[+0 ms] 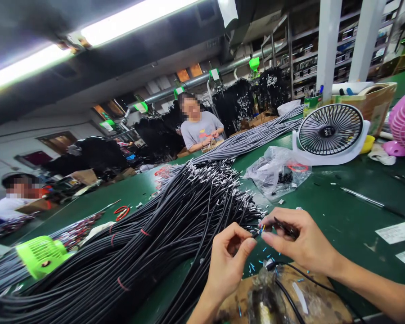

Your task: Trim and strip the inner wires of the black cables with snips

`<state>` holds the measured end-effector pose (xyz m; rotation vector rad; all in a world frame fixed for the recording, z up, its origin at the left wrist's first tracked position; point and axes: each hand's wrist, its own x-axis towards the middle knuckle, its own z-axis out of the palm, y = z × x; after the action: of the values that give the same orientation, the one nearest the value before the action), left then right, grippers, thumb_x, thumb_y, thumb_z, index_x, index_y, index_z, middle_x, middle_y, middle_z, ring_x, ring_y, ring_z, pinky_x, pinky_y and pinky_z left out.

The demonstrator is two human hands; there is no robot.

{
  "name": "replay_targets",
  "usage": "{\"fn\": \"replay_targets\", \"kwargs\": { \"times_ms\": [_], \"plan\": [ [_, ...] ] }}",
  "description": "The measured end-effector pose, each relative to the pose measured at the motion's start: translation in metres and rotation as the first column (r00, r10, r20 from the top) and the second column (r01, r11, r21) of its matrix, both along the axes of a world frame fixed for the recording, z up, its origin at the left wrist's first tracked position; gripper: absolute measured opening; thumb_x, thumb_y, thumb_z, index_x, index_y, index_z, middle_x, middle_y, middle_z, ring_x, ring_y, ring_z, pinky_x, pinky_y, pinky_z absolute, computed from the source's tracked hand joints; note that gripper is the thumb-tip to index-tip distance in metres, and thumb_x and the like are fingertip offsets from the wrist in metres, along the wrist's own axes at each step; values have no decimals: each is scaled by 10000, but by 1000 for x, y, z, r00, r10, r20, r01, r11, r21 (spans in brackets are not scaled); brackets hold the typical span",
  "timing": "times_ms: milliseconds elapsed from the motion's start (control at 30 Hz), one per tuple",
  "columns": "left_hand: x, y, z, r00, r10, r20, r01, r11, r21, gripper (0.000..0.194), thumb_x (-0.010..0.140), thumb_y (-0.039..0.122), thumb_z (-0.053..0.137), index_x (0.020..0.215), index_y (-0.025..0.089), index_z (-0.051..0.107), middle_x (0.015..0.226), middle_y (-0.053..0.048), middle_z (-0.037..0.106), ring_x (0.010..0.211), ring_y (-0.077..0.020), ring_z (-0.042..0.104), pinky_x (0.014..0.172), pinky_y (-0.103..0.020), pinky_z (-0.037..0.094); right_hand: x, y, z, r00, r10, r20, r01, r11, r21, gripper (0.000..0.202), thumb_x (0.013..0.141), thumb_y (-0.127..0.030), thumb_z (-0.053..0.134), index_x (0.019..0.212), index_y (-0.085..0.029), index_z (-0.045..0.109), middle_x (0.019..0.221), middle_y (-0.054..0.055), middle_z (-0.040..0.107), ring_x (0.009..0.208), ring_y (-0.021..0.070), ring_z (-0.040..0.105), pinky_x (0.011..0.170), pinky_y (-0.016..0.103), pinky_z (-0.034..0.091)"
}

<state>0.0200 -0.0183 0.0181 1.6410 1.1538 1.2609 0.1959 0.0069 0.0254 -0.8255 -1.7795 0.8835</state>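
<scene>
My left hand pinches the end of a black cable just above the work board. Facing it, my right hand has thumb and forefinger at the thin blue and yellow wires that come out of that cable end. A dark, slender tool lies within the curled fingers of my right hand; its exact kind is hard to make out. Beside my left hand spreads a large bundle of black cables with white tips. Small blue scraps lie below my hands.
A brown board holds a metal fixture in front. On the green table are a white fan, a plastic bag, red-handled scissors and a green fan. Two people sit beyond.
</scene>
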Motion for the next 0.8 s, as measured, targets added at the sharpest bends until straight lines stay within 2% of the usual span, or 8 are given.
{"fn": "replay_targets", "kwargs": {
  "times_ms": [133, 233, 367, 500, 600, 667, 733, 800],
  "plan": [
    [-1, 0, -2, 1000, 12, 14, -11, 1000, -27, 229, 782, 316, 630, 645, 144, 569, 565, 29, 458, 506, -91, 371, 467, -195, 296, 2, -1, 4, 1000, 2, 31, -3, 999, 54, 153, 805, -214, 555, 765, -142, 683, 608, 4, 573, 513, 100, 453, 462, 214, 350],
    [-1, 1, -3, 998, -25, 60, 31, 995, -92, 256, 796, 369, 608, 675, 143, 595, 547, 33, 427, 476, -84, 333, 439, -199, 258, 3, 1, 4, 998, 64, 6, -64, 997, -41, 175, 819, -236, 539, 734, -142, 659, 601, 5, 590, 545, 113, 498, 495, 220, 391],
    [0, 1, -3, 994, -50, 95, 63, 987, -145, 300, 793, 414, 600, 664, 143, 595, 527, 35, 405, 451, -78, 309, 420, -204, 232, 2, 6, 4, 992, 110, -64, -120, 976, -183, 198, 826, -300, 543, 833, -142, 662, 622, 5, 608, 526, 108, 510, 446, 209, 382],
    [0, 1, -4, 997, -21, 75, 30, 992, -120, 301, 798, 412, 594, 658, 145, 587, 524, 36, 413, 450, -77, 308, 420, -201, 237, 1, 5, 3, 993, 81, -83, -97, 976, -198, 211, 818, -297, 541, 834, -145, 686, 613, 7, 620, 521, 109, 521, 449, 213, 383],
    [-1, 0, -4, 999, 36, 29, -34, 997, -62, 272, 796, 383, 604, 662, 147, 593, 536, 32, 437, 461, -81, 334, 422, -196, 260, 1, 2, 1, 1000, 2, -19, -4, 994, -108, 178, 799, -274, 563, 770, -159, 696, 591, 4, 616, 508, 113, 519, 445, 217, 381],
    [0, 0, -3, 996, 85, -7, -85, 996, -20, 242, 782, 351, 624, 657, 145, 597, 540, 30, 457, 467, -82, 353, 424, -190, 276, 1, -2, -2, 995, -98, 20, 97, 995, 27, 126, 779, -244, 594, 757, -165, 691, 573, -3, 602, 486, 113, 512, 436, 221, 380],
    [0, -1, -1, 992, 119, -36, -119, 993, 8, 219, 773, 320, 635, 649, 144, 597, 544, 27, 476, 469, -84, 371, 426, -187, 290, 2, -5, -8, 984, -179, 28, 168, 960, 223, 97, 759, -206, 624, 826, -165, 682, 655, 15, 638, 552, 131, 565, 498, 240, 429],
    [2, -1, 1, 990, 130, -58, -128, 991, 25, 209, 772, 302, 635, 644, 142, 594, 548, 23, 492, 473, -86, 390, 430, -186, 301, 3, -7, -16, 973, -222, 61, 178, 892, 415, 200, 758, -179, 632, 957, -165, 652, 816, 49, 678, 689, 165, 625, 600, 273, 467]
  ]
}}
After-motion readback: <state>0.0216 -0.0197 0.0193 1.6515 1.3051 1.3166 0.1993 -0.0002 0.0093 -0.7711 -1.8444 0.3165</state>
